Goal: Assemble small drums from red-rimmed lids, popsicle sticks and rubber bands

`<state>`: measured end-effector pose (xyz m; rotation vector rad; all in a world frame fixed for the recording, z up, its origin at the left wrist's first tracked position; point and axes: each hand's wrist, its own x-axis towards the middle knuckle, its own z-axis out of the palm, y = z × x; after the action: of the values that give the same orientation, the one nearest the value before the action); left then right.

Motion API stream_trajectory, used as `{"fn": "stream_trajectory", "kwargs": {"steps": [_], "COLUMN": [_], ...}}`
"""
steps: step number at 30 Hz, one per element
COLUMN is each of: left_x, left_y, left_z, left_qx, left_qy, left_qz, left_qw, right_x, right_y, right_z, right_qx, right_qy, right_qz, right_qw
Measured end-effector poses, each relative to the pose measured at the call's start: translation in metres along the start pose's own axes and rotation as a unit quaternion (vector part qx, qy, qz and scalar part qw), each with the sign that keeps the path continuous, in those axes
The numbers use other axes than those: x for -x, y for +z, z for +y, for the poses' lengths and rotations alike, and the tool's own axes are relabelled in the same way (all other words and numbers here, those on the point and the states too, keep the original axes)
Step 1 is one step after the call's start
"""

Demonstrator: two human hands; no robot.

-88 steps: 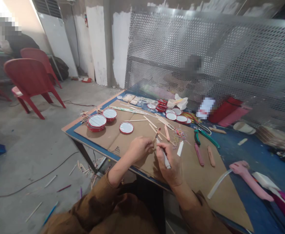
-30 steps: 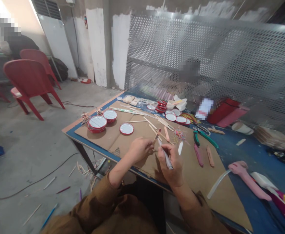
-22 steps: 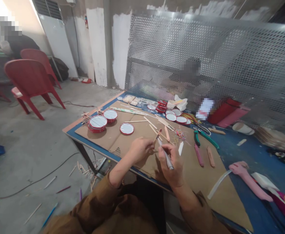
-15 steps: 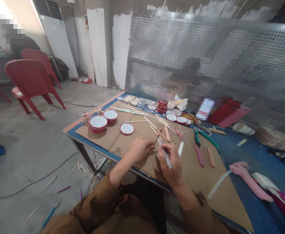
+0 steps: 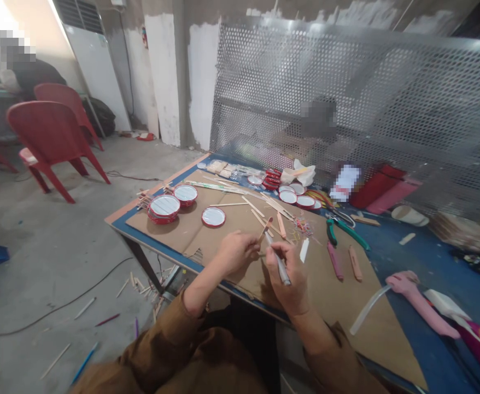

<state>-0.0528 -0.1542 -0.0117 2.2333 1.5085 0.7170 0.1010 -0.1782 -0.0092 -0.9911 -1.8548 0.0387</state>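
Note:
Over the cardboard sheet [image 5: 326,306], my left hand [image 5: 236,253] pinches a small wooden stick [image 5: 266,225] with a rounded, reddish-brown upper end. My right hand [image 5: 290,276] grips a pale grey marker pen [image 5: 281,267] like a writing tool, its tip touching or very close to the stick; I cannot tell which. Just beyond the hands lie an orange stick-shaped piece [image 5: 281,224], loose flat wooden sticks [image 5: 255,206] and a tangle of coloured rubber bands [image 5: 303,223]. To the left lies a round red-rimmed white disc [image 5: 214,216].
Red drum-like pieces [image 5: 164,208] stand at the table's left edge. Green-handled pliers [image 5: 349,234], a pink stick piece [image 5: 335,261] and a pink glue gun [image 5: 422,306] lie to the right. Behind rises a perforated metal panel [image 5: 260,82]. A person sits far left beyond red chairs [image 5: 49,128].

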Motion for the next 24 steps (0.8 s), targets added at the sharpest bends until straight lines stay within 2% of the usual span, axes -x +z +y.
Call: {"fn": "stream_trajectory", "kwargs": {"steps": [24], "left_x": [0.0002], "left_y": [0.0010], "left_z": [-0.0016], "left_qx": [-0.006], "left_qy": [0.001], "left_qz": [0.001], "left_qw": [1.000], "right_x": [0.0006], "right_y": [-0.0001], "right_z": [0.0009], "right_qx": [0.013], "right_qy": [-0.002], "right_qz": [-0.007], "right_qw": [1.000]}}
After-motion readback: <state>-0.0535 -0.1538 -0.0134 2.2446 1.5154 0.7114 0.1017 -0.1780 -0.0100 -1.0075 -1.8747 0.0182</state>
